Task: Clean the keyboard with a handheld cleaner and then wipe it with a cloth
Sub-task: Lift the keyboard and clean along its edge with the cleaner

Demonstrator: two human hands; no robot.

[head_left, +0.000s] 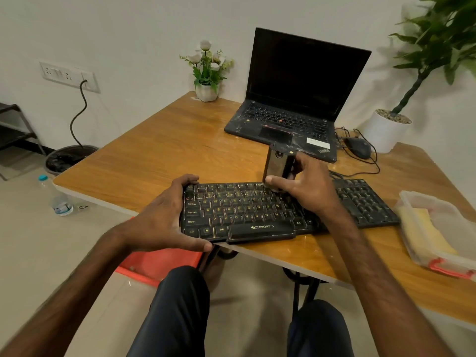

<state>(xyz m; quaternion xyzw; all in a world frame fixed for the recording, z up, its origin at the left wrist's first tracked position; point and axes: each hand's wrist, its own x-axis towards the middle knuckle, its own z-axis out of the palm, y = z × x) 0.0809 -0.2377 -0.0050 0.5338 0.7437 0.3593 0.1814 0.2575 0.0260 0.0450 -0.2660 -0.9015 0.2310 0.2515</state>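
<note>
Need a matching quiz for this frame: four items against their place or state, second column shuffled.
1 handheld cleaner
2 cloth
3 laptop
4 left hand

A in the clear box
B gripping the keyboard at its left end
C upright in the right hand, at the top key rows
D open, screen dark

Pairs: 1-C, 2-A, 3-D, 4-B

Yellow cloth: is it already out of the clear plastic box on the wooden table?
No, the folded yellow cloth lies inside the clear plastic box with red clasps at the table's right side.
</note>
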